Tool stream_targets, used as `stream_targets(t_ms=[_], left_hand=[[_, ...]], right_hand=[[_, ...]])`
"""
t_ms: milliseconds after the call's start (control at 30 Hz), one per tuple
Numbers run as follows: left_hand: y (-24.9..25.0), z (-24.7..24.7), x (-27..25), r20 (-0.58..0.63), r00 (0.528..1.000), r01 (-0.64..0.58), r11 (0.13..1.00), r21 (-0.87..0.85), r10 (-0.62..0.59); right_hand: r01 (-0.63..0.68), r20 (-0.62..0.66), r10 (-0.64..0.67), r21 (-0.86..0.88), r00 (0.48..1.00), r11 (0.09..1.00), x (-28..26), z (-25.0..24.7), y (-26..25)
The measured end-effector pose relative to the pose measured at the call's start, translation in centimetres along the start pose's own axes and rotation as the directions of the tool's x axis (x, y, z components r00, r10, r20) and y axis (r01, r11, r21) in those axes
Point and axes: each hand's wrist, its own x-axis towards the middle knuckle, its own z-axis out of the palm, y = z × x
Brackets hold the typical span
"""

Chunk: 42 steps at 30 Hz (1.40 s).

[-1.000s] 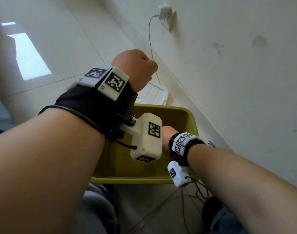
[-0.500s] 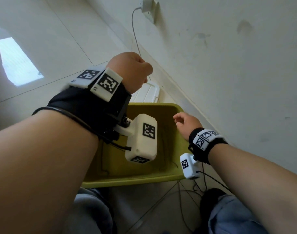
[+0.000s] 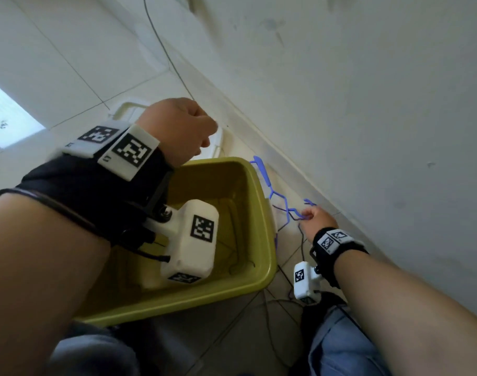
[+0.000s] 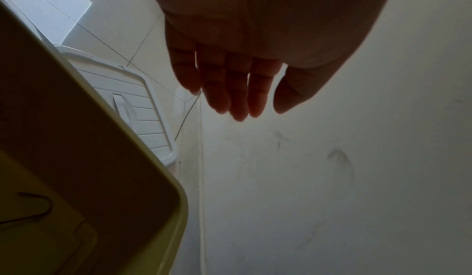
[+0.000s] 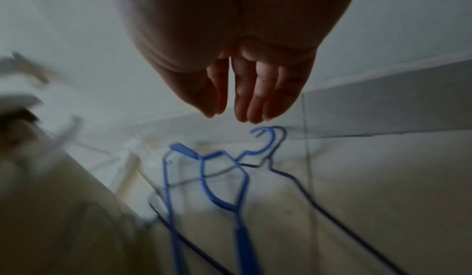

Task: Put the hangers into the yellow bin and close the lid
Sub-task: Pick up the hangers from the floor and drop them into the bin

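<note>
**Right hand reaching for the hangers beside the bin**

The yellow bin is sitting open on the tiled floor, a broad, smooth-walled plastic tub with rounded corners and a rolled rim. At least one thin dark wire hanger is lying on its bottom. The white lid is lying flat on the floor just beyond the bin's far end, ribbed on top with a moulded handle, so closing is not yet done.

The relation the next move turns on, as I judge it: the blue hangers are lying outside the bin, on the floor between its right wall and the skirting of the wall. Their hooks are pointing toward the wall and their long bodies are running back along the bin's side toward the person. They are slim coated wire, overlapping in a loose tangle with at least one darker one, and likely to snag each other when lifted.

The right hand is much the nearer, hanging directly over the hooks. In the wrist view its fingers are lying straight and close together, fingertips just above the hooks, gripping nothing.

The left hand is hanging in the air above the bin's far end, well apart from the hangers, fingers loosely extended and holding nothing.
</note>
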Motion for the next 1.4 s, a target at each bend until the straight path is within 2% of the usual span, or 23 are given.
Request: stream_targets(t_ms=[100,167,267,400,467,533,667,800,933,1133,1400], left_hand=[[-0.3,1.1,0.7,0.0,0.999,0.042,0.998,0.036,-0.042],[-0.7,1.6,1.1,-0.002,0.998,0.068,0.996,0.057,-0.068],[-1.2,1.6,1.3,0.007,0.995,0.103,0.991,0.086,-0.104],[-1.9,1.7,1.3,0.016,0.993,0.11,0.987,0.12,-0.113],[-2.3,1.8,1.3,0.028,0.991,0.125,0.984,0.123,-0.13],[-2.6,1.8,1.3,0.03,0.99,0.132,0.983,0.129,-0.136],[-3.0,1.5,1.6,0.017,0.992,0.121,0.987,0.11,-0.123],[-3.1,1.1,1.7,0.008,0.995,0.101,0.99,0.096,-0.102],[-2.7,0.4,1.2,0.02,0.997,0.067,0.993,0.094,-0.069],[-2.0,-1.2,0.0,-0.003,1.0,0.022,0.997,0.074,-0.022],[-1.7,-3.9,-2.3,-0.084,0.995,-0.06,0.998,0.023,0.062]], right_hand=[[0.024,0.183,0.023,-0.249,0.983,0.968,1.4,1.6,3.1],[0.055,0.274,0.034,-0.311,0.961,0.949,1.9,2.8,4.3],[0.091,0.395,0.031,-0.285,0.918,0.954,2.6,4.9,4.3],[0.177,0.509,-0.052,-0.199,0.859,0.964,3.7,7.6,3.0],[0.204,0.552,-0.06,-0.204,0.831,0.957,4.0,8.7,2.4],[0.2,0.561,-0.044,-0.22,0.827,0.955,4.0,9.3,2.1],[0.193,0.506,-0.037,-0.261,0.862,0.946,4.1,9.4,2.0],[0.176,0.358,-0.069,-0.277,0.931,0.945,3.5,7.9,1.4],[0.13,0.255,-0.068,-0.235,0.965,0.963,2.0,6.3,0.4],[0.205,0.162,-0.175,-0.194,0.971,0.959,-1.0,2.5,-0.1],[0.275,-0.032,-0.287,-0.207,0.957,0.939,-4.7,-4.1,-2.8]])
